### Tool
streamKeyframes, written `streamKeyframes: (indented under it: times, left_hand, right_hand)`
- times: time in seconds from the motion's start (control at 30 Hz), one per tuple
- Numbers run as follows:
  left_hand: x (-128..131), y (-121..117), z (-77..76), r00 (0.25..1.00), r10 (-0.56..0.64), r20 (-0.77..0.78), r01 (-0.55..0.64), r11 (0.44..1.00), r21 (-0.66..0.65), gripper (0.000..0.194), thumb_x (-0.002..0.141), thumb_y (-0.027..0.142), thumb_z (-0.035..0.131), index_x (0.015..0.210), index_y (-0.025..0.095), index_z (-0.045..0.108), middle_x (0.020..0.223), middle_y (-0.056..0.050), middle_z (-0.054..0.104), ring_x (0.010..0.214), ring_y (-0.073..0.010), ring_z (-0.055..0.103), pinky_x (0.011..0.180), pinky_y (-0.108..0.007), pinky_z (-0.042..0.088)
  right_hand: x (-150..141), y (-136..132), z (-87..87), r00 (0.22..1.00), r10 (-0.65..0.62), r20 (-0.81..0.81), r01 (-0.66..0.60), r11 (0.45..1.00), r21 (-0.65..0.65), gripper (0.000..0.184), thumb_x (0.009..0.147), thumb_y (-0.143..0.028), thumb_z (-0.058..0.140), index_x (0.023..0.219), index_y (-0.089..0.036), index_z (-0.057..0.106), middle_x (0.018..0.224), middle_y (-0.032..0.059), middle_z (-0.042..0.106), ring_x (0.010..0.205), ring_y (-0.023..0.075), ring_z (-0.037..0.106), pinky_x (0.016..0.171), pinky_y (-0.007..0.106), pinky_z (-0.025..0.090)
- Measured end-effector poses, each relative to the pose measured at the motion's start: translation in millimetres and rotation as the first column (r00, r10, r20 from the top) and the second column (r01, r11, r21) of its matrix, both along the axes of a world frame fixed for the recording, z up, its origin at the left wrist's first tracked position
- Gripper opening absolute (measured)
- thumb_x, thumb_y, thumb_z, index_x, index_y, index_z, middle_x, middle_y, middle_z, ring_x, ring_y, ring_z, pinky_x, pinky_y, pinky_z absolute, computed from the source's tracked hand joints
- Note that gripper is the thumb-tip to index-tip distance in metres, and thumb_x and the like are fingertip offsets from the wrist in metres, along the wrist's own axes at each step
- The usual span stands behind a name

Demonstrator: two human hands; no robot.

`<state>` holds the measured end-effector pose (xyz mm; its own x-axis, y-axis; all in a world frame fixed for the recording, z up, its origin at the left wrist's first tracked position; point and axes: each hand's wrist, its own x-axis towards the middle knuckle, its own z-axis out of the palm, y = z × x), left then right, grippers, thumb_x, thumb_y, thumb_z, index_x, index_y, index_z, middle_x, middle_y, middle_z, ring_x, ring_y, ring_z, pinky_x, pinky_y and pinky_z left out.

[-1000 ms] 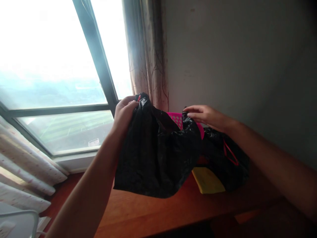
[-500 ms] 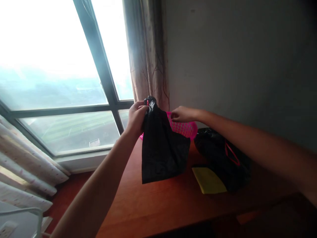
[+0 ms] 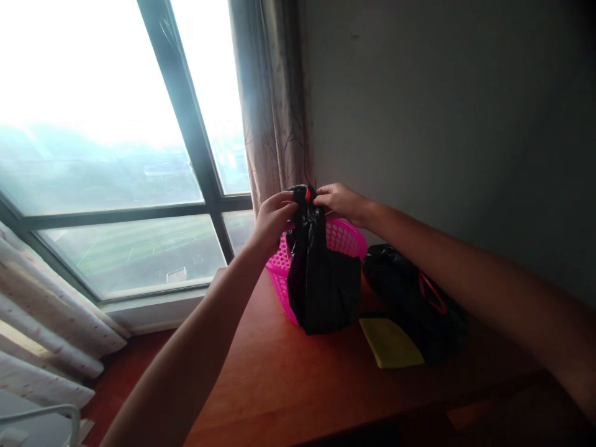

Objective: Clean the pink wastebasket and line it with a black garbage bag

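A black plastic garbage bag (image 3: 321, 285) hangs from its gathered top, where a bit of red drawstring shows. My left hand (image 3: 274, 217) pinches that top from the left. From the right, my right hand (image 3: 342, 202) has its fingers closed on the same bunched edge, close to the red bit. Behind the bag stands a pink perforated plastic basket (image 3: 347, 239) on the table, its front largely covered by the bag.
Right of the basket, a second black bag with a red drawstring (image 3: 419, 298) lies on the wooden table (image 3: 261, 379). Beside it is a folded yellow cloth-like piece (image 3: 391, 343). A window (image 3: 130, 242) and a curtain (image 3: 284, 99) border the left and back.
My right hand has moved left from the basket's rim and taken hold of the bag's top. The bag and my left hand have shifted right, and more of the basket shows.
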<state>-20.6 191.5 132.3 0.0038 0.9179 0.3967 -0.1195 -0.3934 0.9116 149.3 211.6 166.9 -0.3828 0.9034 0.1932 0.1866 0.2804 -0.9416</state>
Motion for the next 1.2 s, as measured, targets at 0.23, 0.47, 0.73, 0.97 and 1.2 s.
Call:
streamKeyframes:
  times: [0.23, 0.47, 0.73, 0.97, 1.2]
  left_hand:
    - [-52, 5, -4.4, 0.966, 0.163, 0.202, -0.165, 0.986, -0.008, 0.028, 0.059, 0.015, 0.067, 0.086, 0.012, 0.073, 0.065, -0.002, 0.066, 0.054, -0.0111, 0.057, 0.051, -0.022, 0.044]
    - [-120, 12, -26.4, 0.854, 0.447, 0.267, -0.417, 0.894, -0.165, 0.025, 0.059, 0.007, 0.061, 0.083, 0.011, 0.067, 0.061, -0.001, 0.059, 0.046, -0.0059, 0.045, 0.042, -0.017, 0.032]
    - [-140, 14, -37.6, 0.840, 0.492, 0.227, -0.476, 0.870, -0.127, 0.022, 0.065, 0.009, 0.063, 0.086, 0.012, 0.065, 0.064, 0.000, 0.059, 0.048, -0.0068, 0.046, 0.042, -0.017, 0.034]
    - [-131, -5, -40.1, 0.909, 0.379, 0.176, -0.372, 0.926, -0.068, 0.030, 0.062, 0.019, 0.074, 0.090, 0.013, 0.067, 0.065, 0.001, 0.060, 0.049, -0.0060, 0.047, 0.046, -0.017, 0.037]
    - [-142, -21, -72.0, 0.936, 0.350, 0.032, -0.340, 0.924, -0.177, 0.041, 0.056, 0.029, 0.080, 0.092, 0.013, 0.066, 0.070, -0.001, 0.062, 0.052, -0.0098, 0.052, 0.049, -0.021, 0.042]
  right_hand:
    - [64, 37, -24.5, 0.952, -0.287, -0.101, 0.282, 0.957, -0.065, 0.011, 0.080, -0.019, 0.047, 0.079, -0.018, 0.057, 0.072, 0.0063, 0.065, 0.073, 0.0176, 0.064, 0.073, 0.027, 0.055]
    - [111, 44, -72.7, 0.920, -0.388, -0.059, 0.387, 0.922, -0.029, 0.007, 0.078, -0.028, 0.054, 0.077, -0.023, 0.059, 0.065, 0.0042, 0.063, 0.071, 0.0218, 0.063, 0.072, 0.034, 0.056]
    - [124, 37, -95.2, 0.878, -0.454, -0.150, 0.432, 0.888, -0.161, 0.007, 0.071, -0.017, 0.057, 0.076, -0.022, 0.055, 0.062, 0.0006, 0.062, 0.060, 0.0155, 0.062, 0.067, 0.032, 0.057]
    - [150, 10, -88.0, 0.854, -0.417, -0.312, 0.353, 0.904, -0.242, 0.023, 0.073, -0.011, 0.061, 0.092, -0.022, 0.063, 0.076, -0.0002, 0.068, 0.062, 0.0118, 0.064, 0.061, 0.024, 0.056]
    - [157, -10, -111.6, 0.934, -0.342, -0.098, 0.300, 0.906, -0.300, 0.024, 0.072, -0.011, 0.063, 0.094, -0.020, 0.062, 0.082, 0.0040, 0.072, 0.073, 0.0159, 0.070, 0.071, 0.027, 0.060]
